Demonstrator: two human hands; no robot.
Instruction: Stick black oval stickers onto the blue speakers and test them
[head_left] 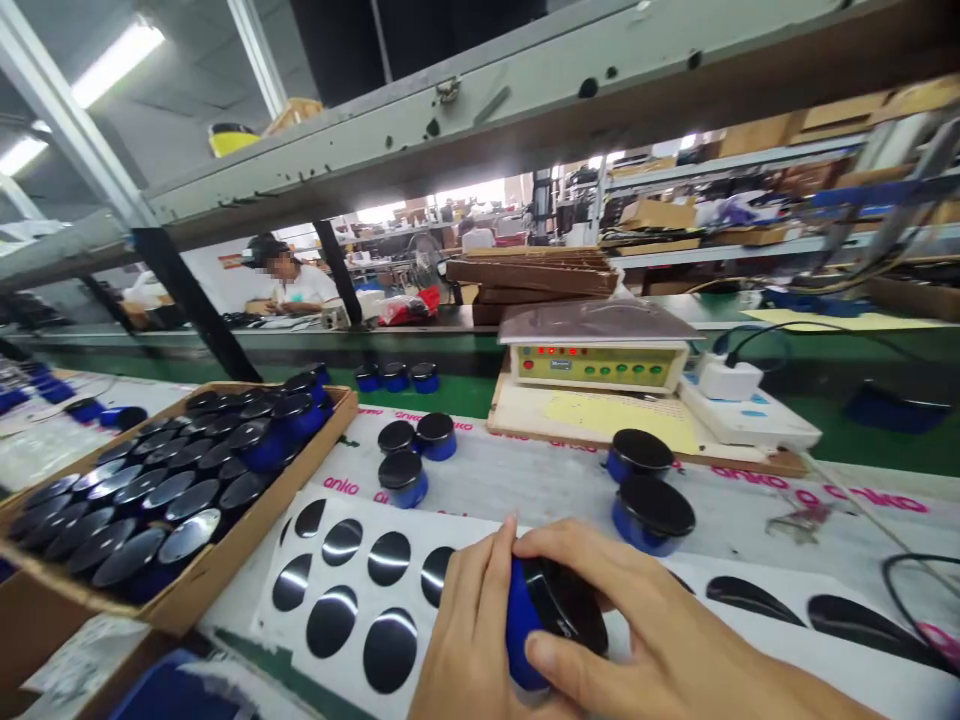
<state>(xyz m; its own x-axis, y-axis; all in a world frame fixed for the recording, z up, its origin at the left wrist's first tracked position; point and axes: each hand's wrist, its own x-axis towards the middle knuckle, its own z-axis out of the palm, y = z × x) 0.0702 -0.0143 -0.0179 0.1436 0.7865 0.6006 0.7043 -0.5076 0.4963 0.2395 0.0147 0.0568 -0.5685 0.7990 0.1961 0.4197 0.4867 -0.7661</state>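
Observation:
Near the bottom centre, a round blue unit with a glossy black top [568,610] is held tilted on its side, black face turned to the right. My right hand [637,620] is closed around it, thumb and fingers gripping the black end. My left hand [469,640] presses its straight, close-set fingers along the blue side; its thumb is hidden. Under and beside my hands lies a white sheet of round black stickers [352,600], and more black discs [754,598] show on a sheet to the right. Small white lettering marks the black top, too small to read.
At left, a cardboard tray [341,420] holds many similar units. Loose units [654,512] stand right of centre, others [403,478] left of centre. Behind sits a control box with lights [600,365], with a white plug [727,380]. A shelf beam crosses overhead; another person [296,285] sits beyond.

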